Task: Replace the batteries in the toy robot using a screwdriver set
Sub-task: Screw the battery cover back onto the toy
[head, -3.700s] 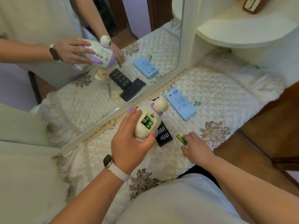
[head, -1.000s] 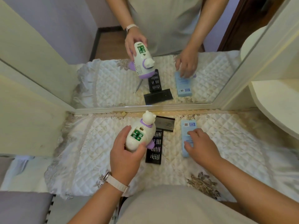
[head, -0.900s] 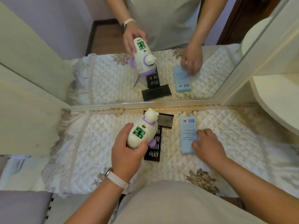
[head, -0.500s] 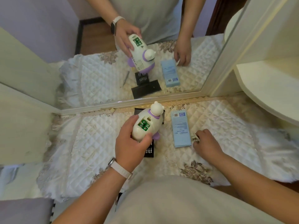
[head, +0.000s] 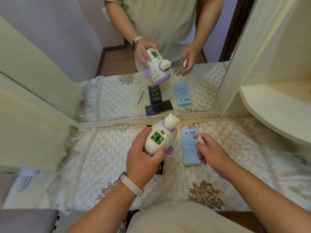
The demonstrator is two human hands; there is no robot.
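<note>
The left hand [head: 143,158] grips the toy robot [head: 159,137] around its lower body, holding it above the surface [head: 101,157] with its bear-shaped head tilted away toward the mirror [head: 151,81]. The robot's back faces up, and its battery compartment [head: 157,138] lies open, showing green-ended batteries seated inside. A pale watch strap [head: 133,185] circles the left wrist. The right hand [head: 210,152] hovers to the right of the robot, apart from it, with thumb and forefinger pinched on a small white piece [head: 200,139]; what that piece is cannot be told at this size. Under the right hand, a light blue flat box [head: 190,153] lies lengthwise on the quilted cream cloth that covers the surface. A black tray of screwdriver bits [head: 159,167] lies on the cloth below the robot, mostly hidden by the left hand and the toy. The mirror stands upright at the far edge of the surface and reflects the robot, both hands, the blue box, the black bit tray with its black lid beside it, and a slim metal tool lying on the cloth to the left of them. A rounded cream shelf [head: 277,111] juts out at the right.
</note>
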